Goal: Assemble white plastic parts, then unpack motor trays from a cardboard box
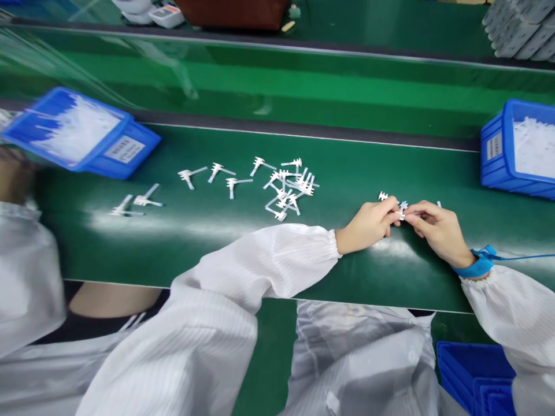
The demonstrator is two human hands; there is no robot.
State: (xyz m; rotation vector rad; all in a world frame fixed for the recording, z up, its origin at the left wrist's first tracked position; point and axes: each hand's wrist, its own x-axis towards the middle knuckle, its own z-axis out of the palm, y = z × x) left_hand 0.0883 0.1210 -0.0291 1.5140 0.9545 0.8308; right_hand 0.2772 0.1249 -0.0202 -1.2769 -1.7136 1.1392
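My left hand (368, 226) and my right hand (437, 230) meet over the green bench. Between their pinched fingertips is a small white plastic fitting (403, 211), partly covered by the fingers. Just beyond my left hand lies another white fitting (383, 196). A short pale tube end (439, 204) shows behind my right hand. To the left, a loose cluster of white fittings with short translucent tubes (284, 190) lies on the bench, and several similar pieces (232, 184) are spread farther left. A blue wrist strap (477, 264) with a cord circles my right wrist.
A blue bin (496, 153) of small white parts stands at right; another blue bin (124, 151) of white tube-like pieces sits tilted at left. A co-worker's sleeve (28, 271) reaches in at far left. Behind runs a raised shelf (390, 29). Blue bins (472, 364) sit below the bench.
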